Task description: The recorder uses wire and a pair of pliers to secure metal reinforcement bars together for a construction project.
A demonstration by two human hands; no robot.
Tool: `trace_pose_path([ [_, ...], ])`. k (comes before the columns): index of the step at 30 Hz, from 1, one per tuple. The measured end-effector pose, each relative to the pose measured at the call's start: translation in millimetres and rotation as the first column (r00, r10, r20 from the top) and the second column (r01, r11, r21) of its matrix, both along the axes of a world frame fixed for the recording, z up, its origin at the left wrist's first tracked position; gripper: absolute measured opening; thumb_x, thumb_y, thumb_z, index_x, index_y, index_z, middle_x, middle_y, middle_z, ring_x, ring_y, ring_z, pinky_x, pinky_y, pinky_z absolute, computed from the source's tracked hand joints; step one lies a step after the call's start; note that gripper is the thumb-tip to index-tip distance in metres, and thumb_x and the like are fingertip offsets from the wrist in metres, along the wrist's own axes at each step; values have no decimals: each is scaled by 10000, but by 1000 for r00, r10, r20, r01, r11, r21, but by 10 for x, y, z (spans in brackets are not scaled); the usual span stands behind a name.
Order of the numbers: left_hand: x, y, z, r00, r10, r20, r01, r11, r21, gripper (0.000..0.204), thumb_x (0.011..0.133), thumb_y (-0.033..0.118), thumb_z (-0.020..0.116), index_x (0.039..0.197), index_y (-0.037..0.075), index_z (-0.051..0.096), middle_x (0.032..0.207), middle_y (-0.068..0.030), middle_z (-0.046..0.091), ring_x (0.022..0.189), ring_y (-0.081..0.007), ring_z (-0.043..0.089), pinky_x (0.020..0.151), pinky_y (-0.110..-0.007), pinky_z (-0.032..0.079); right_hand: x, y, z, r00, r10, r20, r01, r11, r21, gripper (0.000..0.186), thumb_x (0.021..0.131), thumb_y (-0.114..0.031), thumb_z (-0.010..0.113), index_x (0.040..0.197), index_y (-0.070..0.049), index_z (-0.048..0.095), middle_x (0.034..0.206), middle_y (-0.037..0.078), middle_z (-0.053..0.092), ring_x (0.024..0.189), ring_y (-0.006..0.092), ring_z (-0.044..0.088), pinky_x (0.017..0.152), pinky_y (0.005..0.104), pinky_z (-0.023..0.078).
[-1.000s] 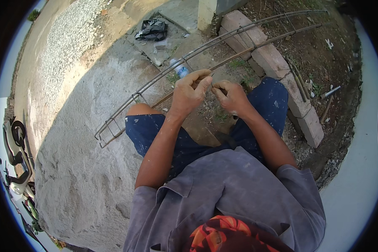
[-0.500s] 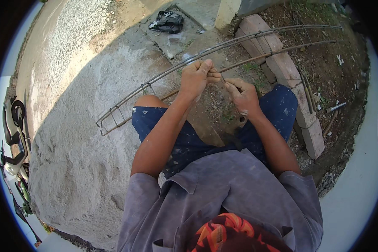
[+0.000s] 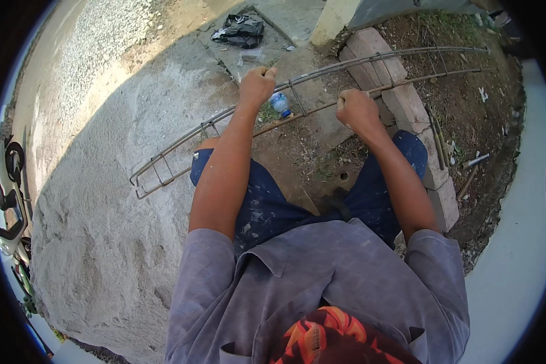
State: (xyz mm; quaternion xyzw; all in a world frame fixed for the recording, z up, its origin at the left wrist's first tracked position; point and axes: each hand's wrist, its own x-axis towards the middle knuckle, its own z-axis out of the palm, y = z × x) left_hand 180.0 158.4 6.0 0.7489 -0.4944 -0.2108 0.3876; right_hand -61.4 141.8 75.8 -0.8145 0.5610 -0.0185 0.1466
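Note:
A long, narrow rebar cage (image 3: pixel 303 112), made of thin steel rods joined by square stirrups, lies crosswise before my knees. My left hand (image 3: pixel 258 87) is closed in a fist over its far rods, left of the middle stirrup. Farther right, my right hand (image 3: pixel 359 111) is also closed, its knuckles over the near rod. Whatever each hand holds is hidden by the fingers. Between the hands, a clear plastic bottle (image 3: pixel 279 104) with blue on it lies on the ground beyond the near rod.
Grey sand (image 3: pixel 103 230) is heaped at my left, with pale gravel (image 3: pixel 106 39) behind. Pinkish blocks (image 3: pixel 409 100) form a row under the cage's right part. A black plastic bag (image 3: pixel 239 31) lies at the back. Motorbikes (image 3: pixel 12 212) stand far left, and a white wall (image 3: pixel 503 285) is at right.
My hands, close together earlier with something thin between them, have moved apart. The left went up and left, the right up and slightly right. The bottle now shows more fully.

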Motion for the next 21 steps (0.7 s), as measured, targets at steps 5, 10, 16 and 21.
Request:
trace_pose_path([
  [5,-81,-190,-384,995,-95,8,88,950,300,463,877,438,553,934,3,702,951,-262,656,926,-421,630,827,-476,469,566,-179,-303,990,-36,-138,41,999,29,163,733,-158,635,841,-59,707,931,184,683,860,397,655,762,475,524],
  [10,-77,-294,-445,990,-20,-139,63,947,314,445,849,464,596,858,39,727,901,-211,681,856,-372,650,778,-429,487,830,-239,-764,929,-200,311,164,977,138,177,764,-168,616,843,-45,716,859,189,687,824,369,664,730,421,511],
  [16,-112,-346,-537,910,26,-414,13,996,92,328,788,388,711,782,62,743,705,-108,686,657,-220,642,659,-340,489,750,-198,-892,799,-182,573,54,971,234,201,849,-116,626,1006,-29,717,802,126,710,681,188,644,634,330,479],
  [21,-152,-352,-439,890,53,-453,-11,996,94,259,796,301,697,740,52,739,686,-82,694,626,-168,644,640,-312,495,741,-276,-891,772,-266,577,58,934,353,196,858,-74,612,999,19,711,757,64,676,632,142,585,586,289,449],
])
